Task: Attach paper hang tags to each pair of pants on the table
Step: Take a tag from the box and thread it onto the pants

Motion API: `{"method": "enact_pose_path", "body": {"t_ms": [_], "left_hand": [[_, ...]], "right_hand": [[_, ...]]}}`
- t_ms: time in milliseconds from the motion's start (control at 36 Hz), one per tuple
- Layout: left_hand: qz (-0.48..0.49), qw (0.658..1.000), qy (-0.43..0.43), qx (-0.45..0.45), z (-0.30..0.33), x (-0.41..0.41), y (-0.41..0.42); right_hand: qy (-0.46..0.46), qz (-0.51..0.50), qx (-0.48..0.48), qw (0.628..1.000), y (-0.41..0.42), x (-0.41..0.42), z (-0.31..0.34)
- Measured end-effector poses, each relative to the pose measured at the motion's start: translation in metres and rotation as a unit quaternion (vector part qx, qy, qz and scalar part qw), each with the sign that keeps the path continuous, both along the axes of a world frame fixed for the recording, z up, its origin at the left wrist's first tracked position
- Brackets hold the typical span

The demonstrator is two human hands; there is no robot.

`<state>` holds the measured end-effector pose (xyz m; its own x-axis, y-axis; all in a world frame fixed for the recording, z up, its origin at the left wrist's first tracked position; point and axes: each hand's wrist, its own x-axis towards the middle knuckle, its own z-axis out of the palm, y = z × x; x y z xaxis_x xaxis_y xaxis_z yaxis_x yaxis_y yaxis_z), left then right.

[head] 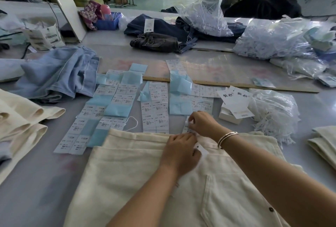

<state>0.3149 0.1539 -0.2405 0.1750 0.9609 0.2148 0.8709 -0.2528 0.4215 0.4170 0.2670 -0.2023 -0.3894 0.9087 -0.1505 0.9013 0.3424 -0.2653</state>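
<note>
Cream pants (138,168) lie flat in front of me, waistband away from me. My left hand (180,151) presses on the waistband and pinches a small white hang tag (201,149) with a dark hole. Just beyond it, my right hand (201,123), a bracelet on its wrist, pinches a white size label (186,127) at the waistband edge. Strips of white and blue size labels (125,103) cover the table beyond the pants. A stack of printed hang tags (236,103) sits to the right.
A bundle of white strings (272,112) lies right of the tags. Light blue jeans (60,76) and folded cream pants (20,117) are at left, more cream pants (323,141) at right. Dark jeans (160,32), plastic bags (272,39) and a wooden ruler (236,84) lie farther back.
</note>
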Motion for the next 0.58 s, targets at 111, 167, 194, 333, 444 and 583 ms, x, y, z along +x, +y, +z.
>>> {"method": "enact_pose_path", "body": {"t_ms": [111,167,194,333,444,583], "left_hand": [[0.006,1.000,0.007,0.005,-0.001,0.000,-0.001],[0.008,1.000,0.003,0.009,-0.001,0.000,-0.001],[0.007,1.000,0.002,0.011,-0.001,0.000,-0.001],[0.009,1.000,0.004,0.016,-0.002,0.000,-0.001],[0.006,1.000,0.006,0.013,-0.003,0.000,0.000],[0.005,1.000,-0.001,0.004,-0.005,0.000,0.001]], "right_hand": [[-0.014,-0.010,-0.037,0.999,0.003,-0.005,0.009],[-0.014,-0.020,-0.055,0.998,0.005,-0.005,0.011],[-0.013,-0.025,-0.061,0.998,0.007,-0.005,0.011],[-0.025,-0.042,-0.060,0.997,0.010,-0.004,0.009],[-0.030,-0.042,-0.048,0.998,0.013,0.002,0.011],[-0.088,-0.011,0.026,0.996,0.012,0.024,0.014]]}}
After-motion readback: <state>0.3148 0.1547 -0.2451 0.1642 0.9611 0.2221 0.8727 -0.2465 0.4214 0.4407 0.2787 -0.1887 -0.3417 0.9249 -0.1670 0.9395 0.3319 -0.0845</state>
